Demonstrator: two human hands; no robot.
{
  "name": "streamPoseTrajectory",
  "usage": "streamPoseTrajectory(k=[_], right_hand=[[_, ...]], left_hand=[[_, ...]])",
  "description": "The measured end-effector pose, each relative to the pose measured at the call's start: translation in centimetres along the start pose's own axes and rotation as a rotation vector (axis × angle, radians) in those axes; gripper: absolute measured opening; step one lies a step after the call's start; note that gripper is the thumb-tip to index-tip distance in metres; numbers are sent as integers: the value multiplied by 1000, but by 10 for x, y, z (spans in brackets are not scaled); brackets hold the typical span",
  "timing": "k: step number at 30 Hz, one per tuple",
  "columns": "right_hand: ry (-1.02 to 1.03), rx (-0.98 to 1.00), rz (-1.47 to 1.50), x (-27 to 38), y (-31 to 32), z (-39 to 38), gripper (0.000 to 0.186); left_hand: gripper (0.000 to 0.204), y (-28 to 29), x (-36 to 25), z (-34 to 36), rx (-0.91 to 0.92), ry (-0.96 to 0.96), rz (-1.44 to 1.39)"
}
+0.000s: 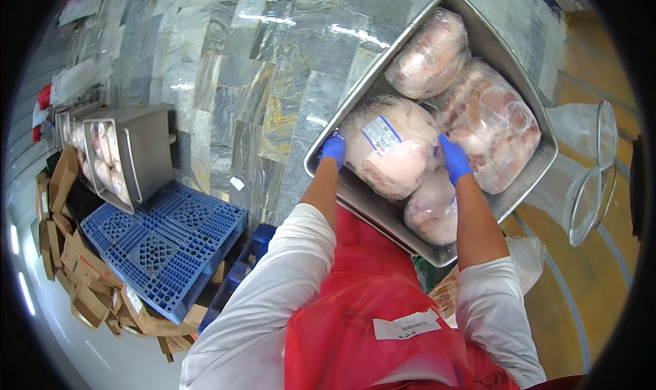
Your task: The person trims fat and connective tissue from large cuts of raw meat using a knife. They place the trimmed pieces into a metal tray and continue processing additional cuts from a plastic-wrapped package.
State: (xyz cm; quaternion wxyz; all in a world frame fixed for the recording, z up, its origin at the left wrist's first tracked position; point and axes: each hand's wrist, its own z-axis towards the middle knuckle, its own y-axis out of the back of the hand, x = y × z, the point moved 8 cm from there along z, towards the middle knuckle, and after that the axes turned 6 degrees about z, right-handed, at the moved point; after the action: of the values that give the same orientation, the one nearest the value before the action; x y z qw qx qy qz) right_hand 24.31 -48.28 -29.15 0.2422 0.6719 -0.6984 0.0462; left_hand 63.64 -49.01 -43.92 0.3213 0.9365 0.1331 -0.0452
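A deep steel tub (369, 212) holds several plastic-wrapped pieces of meat. My blue-gloved left hand (332, 151) grips the left side of a round, pale piece with a blue-bordered label (403, 158), its fingertips partly hidden. My blue-gloved right hand (454, 159) presses round that same piece's right side, fingers bent against the wrap. A redder wrapped piece (493, 123) lies beside my right hand, another (427, 48) at the tub's far end and a smaller one (429, 212) at the near end.
At left, steel bins of meat (147, 154) stand beside blue plastic pallets (164, 236) and a heap of flattened cardboard (92, 274). Clear bags on metal hoops (574, 192) stand at right on yellow flooring. Grey tiles (266, 82) lie beyond the tub.
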Motion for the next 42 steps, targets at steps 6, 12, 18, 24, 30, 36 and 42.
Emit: streamPoseTrajectory(k=[6,12,18,24,30,36,42], right_hand=[[-179,48,209,-39,2,37,81],[-192,108,618,-51,-25,46,74],[-237,39,553,-54,-8,41,59],[-231,126,828,-33,-27,33,50],[-301,125,934,-54,-19,44,46],[-356,172,877,-64,-16,47,40],[-301,193,911,-41,-21,24,32]], left_hand=[[51,46,-17,-40,-77,222,-500],[47,-28,47,14,-100,100,-321],[39,35,-14,-21,121,172,-114],[47,82,-46,-59,172,386,-401],[60,34,-5,-31,151,353,-450],[60,-10,27,6,192,252,-338],[55,-16,47,13,138,348,-480]])
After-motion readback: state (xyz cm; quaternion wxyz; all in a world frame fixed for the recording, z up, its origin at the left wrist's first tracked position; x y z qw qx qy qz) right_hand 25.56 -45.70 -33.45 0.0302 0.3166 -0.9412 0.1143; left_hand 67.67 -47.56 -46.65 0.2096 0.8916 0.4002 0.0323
